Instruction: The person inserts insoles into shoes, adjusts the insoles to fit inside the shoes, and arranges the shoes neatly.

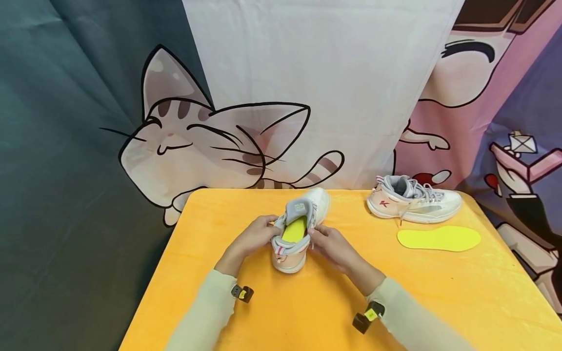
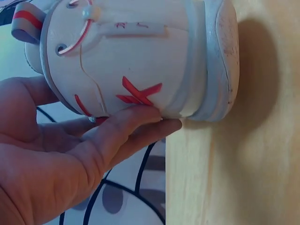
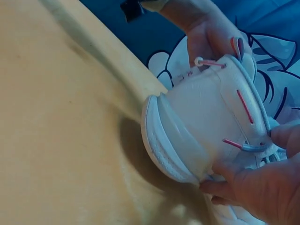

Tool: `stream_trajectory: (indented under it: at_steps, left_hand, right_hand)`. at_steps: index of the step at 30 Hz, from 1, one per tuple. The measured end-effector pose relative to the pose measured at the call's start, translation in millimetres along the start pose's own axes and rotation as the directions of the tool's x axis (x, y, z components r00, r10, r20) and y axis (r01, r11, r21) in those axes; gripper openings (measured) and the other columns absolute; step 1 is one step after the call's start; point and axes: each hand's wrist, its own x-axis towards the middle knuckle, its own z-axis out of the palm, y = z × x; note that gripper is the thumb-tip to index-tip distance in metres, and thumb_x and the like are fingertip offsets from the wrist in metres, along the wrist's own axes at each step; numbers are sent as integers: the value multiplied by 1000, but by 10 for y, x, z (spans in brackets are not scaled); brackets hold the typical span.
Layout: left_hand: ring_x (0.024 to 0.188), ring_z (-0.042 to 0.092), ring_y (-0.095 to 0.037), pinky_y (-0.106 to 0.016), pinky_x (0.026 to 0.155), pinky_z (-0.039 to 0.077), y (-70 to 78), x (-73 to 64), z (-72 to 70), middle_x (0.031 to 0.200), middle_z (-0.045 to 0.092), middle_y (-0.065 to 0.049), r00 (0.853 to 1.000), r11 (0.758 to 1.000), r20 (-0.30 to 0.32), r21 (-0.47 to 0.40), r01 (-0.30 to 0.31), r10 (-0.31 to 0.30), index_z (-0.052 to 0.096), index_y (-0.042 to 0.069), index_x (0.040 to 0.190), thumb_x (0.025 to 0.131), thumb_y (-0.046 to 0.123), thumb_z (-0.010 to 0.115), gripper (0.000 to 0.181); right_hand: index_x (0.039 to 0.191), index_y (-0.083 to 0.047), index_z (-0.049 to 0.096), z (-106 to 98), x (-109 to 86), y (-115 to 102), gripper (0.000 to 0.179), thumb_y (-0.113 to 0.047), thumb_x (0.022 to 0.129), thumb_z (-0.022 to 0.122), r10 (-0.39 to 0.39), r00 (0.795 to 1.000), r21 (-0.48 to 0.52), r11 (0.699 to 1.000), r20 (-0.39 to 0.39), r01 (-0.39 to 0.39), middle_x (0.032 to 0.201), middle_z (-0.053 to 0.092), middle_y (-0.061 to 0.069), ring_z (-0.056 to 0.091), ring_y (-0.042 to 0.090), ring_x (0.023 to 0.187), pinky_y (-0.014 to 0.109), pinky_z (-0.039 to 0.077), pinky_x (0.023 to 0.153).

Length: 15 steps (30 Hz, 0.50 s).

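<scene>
A white and pale pink sneaker (image 1: 290, 262) stands at mid-table, its heel toward me and its toe pointing away to the right. Inside it lies a yellow insole (image 1: 294, 230), visible through the opening. My left hand (image 1: 256, 237) grips the left side of the collar, thumb at the rim and fingers along the outer wall by the red logo (image 2: 139, 93). On the opposite side my right hand (image 1: 335, 246) holds the collar near the laces, with its thumb at the edge and fingers (image 3: 225, 176) against the outer wall. A red-striped pull loop (image 2: 29, 22) sticks up at the heel.
A matching sneaker (image 1: 412, 201) sits at the back right of the yellow table (image 1: 189, 273). In front of it a second yellow insole (image 1: 439, 238) lies flat. Behind the table hangs a printed cloth (image 1: 325, 73) with a cartoon cat.
</scene>
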Motion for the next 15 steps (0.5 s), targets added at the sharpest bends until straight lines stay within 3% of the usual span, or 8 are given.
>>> stream_trajectory:
  at_steps: [3,6,12,15]
  left_hand:
    - [86,64,-16,-35,79,57,-5,-34,-55,117,67,-26,999,1000,-48,0,16,-16,52,-4,145,99,14,54,50]
    - [88,64,-17,-39,81,59,-6,-62,-116,118,68,-26,994,999,-100,18,36,-34,56,-4,142,99,13,53,47]
    - [97,66,-20,-42,86,60,-13,-90,-220,125,67,-25,982,994,-172,56,92,-81,55,-4,143,99,15,51,48]
    - [100,65,-22,-43,88,60,-28,-126,-289,127,65,-25,974,991,-202,64,117,-102,54,-4,143,99,15,50,48]
  right_hand:
    - [151,14,36,31,130,-26,57,-26,111,47,-1,999,5,1000,43,1,125,60,18,59,15,105,27,54,94]
    - [148,14,39,76,260,-56,54,-26,112,46,5,997,16,1000,76,-6,112,58,11,57,13,95,28,54,90]
    - [150,15,37,167,481,-101,54,-24,113,42,24,994,35,999,110,-28,140,54,30,60,10,102,28,53,95]
    - [149,16,38,250,586,-112,53,-23,113,41,32,991,41,998,132,-38,141,51,32,60,9,99,29,52,96]
